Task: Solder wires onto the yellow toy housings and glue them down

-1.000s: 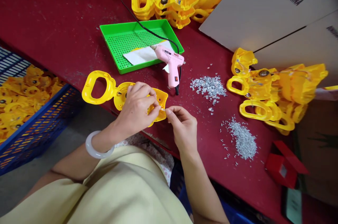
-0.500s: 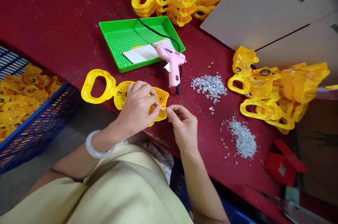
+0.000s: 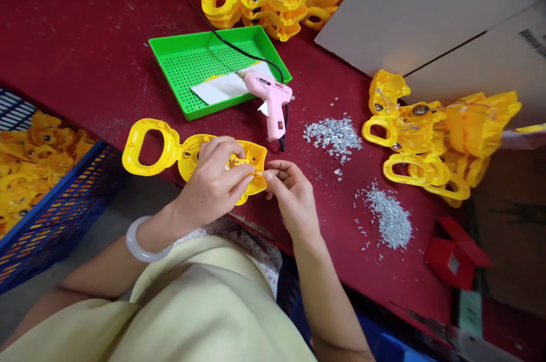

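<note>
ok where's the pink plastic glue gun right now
In the head view the pink plastic glue gun lies on the red table beyond the right hand, nozzle over the green perforated tray's right end, small silver bits to its right.

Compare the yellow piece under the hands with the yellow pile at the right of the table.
The yellow piece lies alone and flat at the near edge of the table; the yellow pile is many such pieces heaped on one another. The left hand and right hand both touch the single piece; nothing touches the pile. Both are bright yellow plastic with ring handles.
</note>
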Demonstrator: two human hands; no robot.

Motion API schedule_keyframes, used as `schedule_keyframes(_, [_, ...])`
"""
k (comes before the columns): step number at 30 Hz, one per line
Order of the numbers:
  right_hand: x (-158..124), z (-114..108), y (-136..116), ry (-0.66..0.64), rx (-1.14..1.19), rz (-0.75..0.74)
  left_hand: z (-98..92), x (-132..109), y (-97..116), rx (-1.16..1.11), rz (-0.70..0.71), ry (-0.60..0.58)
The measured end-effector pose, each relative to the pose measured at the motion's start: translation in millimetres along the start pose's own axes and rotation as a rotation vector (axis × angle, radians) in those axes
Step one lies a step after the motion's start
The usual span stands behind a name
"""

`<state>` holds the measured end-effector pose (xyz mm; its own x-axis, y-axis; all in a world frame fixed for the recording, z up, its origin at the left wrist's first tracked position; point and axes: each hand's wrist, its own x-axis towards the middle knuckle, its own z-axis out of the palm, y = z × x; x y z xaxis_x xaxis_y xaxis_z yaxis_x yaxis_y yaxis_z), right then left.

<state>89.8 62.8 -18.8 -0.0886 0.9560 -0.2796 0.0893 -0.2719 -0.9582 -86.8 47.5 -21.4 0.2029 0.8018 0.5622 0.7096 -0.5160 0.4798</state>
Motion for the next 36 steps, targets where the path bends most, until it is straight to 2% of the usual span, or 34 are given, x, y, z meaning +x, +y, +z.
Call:
schedule_keyframes(4, [1,-1,-1,-0.021,0.006,0.001,-0.7,-4,-4,0.031,0.135,-0.003])
schedule_keyframes(7, [0,0,-1,-0.037,0.008,0.006,1.2,-5,-7,0.035,0.185,-0.021])
schedule_keyframes(18, [1,2,-3,-0.142,0.030,0.028,0.2,-3,-12,0.092,0.197,-0.155])
schedule_keyframes(22, [3,3,-2,-0.144,0.065,0.048,-4.9,-1,-11,0.025,0.150,-0.209])
schedule_keyframes(25, [5,4,-2,-0.124,0.071,0.047,-9.9,4,-10,-0.034,0.077,-0.177])
schedule_keyframes(29, [8,4,-1,-0.128,0.084,0.064,-15.2,13,-12,0.032,0.006,-0.148])
schedule_keyframes(33, [10,2,-3,-0.135,0.061,0.089,-13.3,21,-18,0.082,0.011,-0.203])
schedule_keyframes(36, [10,3,-5,-0.136,0.048,0.096,-7.0,25,-20,0.096,-0.068,-0.163])
